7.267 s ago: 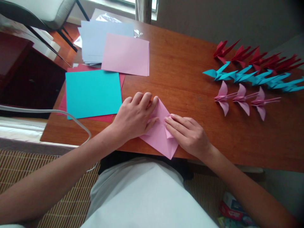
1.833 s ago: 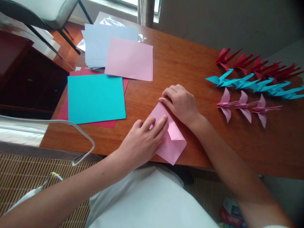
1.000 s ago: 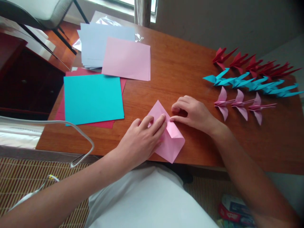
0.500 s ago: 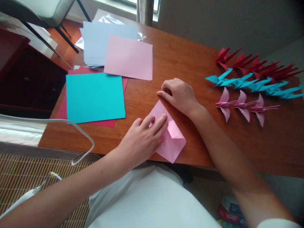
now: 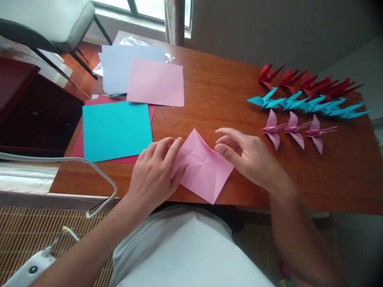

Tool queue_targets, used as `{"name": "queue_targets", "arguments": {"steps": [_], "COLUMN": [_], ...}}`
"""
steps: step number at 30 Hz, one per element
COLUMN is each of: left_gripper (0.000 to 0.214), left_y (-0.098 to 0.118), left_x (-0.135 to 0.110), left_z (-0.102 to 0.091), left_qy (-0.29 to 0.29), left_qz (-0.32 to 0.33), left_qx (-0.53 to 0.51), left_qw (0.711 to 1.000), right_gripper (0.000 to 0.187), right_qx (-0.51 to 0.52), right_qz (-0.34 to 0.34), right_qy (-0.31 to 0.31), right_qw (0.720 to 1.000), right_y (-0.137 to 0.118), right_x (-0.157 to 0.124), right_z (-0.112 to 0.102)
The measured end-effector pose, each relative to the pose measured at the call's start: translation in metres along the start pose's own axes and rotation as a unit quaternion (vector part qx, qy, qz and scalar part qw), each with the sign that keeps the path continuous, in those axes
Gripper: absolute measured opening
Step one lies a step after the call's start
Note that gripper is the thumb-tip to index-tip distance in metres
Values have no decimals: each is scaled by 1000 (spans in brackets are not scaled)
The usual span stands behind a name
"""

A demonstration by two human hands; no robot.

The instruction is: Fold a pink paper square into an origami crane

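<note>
A pink folded square of paper (image 5: 205, 167) lies like a diamond at the near edge of the wooden table (image 5: 221, 87), with creases across it. My left hand (image 5: 155, 173) rests flat on its left corner, fingers stretched out. My right hand (image 5: 248, 155) hovers at the paper's right corner, fingers loosely curled and apart, holding nothing.
Flat sheets lie at the left: teal (image 5: 116, 129) on red (image 5: 78, 145), and pink (image 5: 155, 83) on pale blue (image 5: 119, 65). Rows of folded cranes sit at the right: red (image 5: 308, 81), teal (image 5: 302, 103), pink (image 5: 295, 129). A chair (image 5: 44, 20) stands beyond.
The flap folded over on the right side of the pink paper has been opened out flat. My right hand came back from the top corner to the right corner; my left hand slid left.
</note>
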State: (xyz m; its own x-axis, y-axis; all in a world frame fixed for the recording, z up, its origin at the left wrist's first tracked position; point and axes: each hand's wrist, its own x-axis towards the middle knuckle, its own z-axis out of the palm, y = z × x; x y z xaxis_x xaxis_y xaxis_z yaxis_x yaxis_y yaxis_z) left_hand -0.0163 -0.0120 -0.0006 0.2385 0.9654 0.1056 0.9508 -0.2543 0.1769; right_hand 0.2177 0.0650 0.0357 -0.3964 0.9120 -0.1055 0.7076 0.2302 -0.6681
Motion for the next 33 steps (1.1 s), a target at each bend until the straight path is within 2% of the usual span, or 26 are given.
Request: {"name": "queue_targets", "arguments": {"steps": [2,4,8,11,14,16,19,22,25,28,33], "left_gripper": [57,59,54,44,40,39,37,32,30,28,23], "left_y": [1,5,14,17,15,13,10,9,10,12,20], "left_x": [0,2,5,8,10,12,13,15,18,19,12], "left_z": [0,0,2,7,14,18,21,22,21,20,14], "left_qy": [5,6,3,11,36,58,90,111,125,143,177], "left_qz": [-31,-53,-85,-89,-86,-81,-65,-52,-46,-45,-84], "left_qx": [17,37,39,3,-42,-78,-130,-151,-160,-164,-166], "left_qw": [999,998,996,996,995,992,985,981,978,975,966], "right_gripper": [44,33,23,24,21,23,30,29,25,28,41], "right_qx": [-48,-72,-49,-31,-81,-140,-241,-305,-331,-336,-328], "right_qz": [-5,3,24,32,32,11,-62,-147,-184,-167,-122], "right_qy": [23,62,126,138,140,148,165,155,109,62,37], "right_qw": [999,995,990,989,986,979,954,928,919,925,936], "right_y": [-1,3,16,26,29,29,26,22,18,14,7], "right_x": [-9,-12,-13,-16,-20,-23,-23,-23,-23,-24,-27], "right_z": [7,16,31,37,42,44,47,49,51,54,61]}}
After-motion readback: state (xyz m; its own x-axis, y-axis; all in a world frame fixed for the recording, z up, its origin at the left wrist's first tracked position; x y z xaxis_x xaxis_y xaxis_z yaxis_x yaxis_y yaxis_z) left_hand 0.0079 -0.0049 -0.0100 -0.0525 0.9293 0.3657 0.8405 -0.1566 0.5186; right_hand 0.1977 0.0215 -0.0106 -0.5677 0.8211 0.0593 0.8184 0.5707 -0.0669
